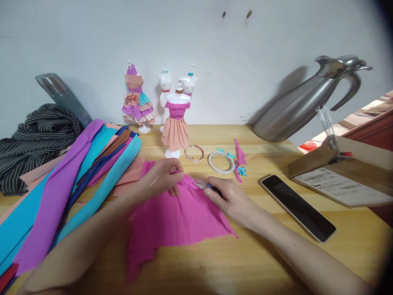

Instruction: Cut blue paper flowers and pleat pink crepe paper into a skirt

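Note:
A wide sheet of magenta crepe paper lies on the wooden table, its upper edge gathered and raised. My left hand pinches that upper edge between thumb and fingers. Small scissors with dark blue handles are in my right hand, their blades pointing left at the paper's upper right edge. Just behind the paper stands a small white mannequin in a magenta top and a pleated peach skirt.
Coloured paper strips and striped cloth lie left. Behind stands another dressed mannequin. A tape roll, paper scraps, a phone, a cardboard box and a leaning metal jug are right.

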A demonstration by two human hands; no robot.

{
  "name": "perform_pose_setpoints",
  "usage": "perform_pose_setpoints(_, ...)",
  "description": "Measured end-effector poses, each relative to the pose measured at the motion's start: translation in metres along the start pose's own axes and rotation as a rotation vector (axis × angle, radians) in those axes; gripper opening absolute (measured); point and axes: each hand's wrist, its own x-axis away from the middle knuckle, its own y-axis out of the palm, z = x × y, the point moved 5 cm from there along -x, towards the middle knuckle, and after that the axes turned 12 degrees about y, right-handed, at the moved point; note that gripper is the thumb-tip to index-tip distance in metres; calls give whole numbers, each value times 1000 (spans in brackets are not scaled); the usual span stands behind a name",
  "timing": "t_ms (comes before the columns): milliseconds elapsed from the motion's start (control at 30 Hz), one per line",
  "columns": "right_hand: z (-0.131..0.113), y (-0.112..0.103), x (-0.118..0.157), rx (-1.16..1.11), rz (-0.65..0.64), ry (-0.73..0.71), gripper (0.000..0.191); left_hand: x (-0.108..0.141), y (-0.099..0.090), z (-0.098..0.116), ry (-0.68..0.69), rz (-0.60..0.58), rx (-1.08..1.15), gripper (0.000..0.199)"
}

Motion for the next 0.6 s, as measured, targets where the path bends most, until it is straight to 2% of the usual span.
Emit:
perform_pose_setpoints(200, 3, -10, 2, 41, -1, 12, 33, 2, -4, 7, -27, 16, -51, 17)
perform_pose_setpoints(367, 17, -24, -3, 65, 117, 124, 33, -1, -7, 1, -54, 36, 7, 15)
perform_pose_setpoints(500, 16, -14, -4, -19, 97, 76, 34, -2, -9, -2, -50, 51, 40, 14)
perform_pose_setpoints(600, 19, -4, -7, -92, 74, 107, 28, -2, -10, -1, -30, 56, 52, 13)
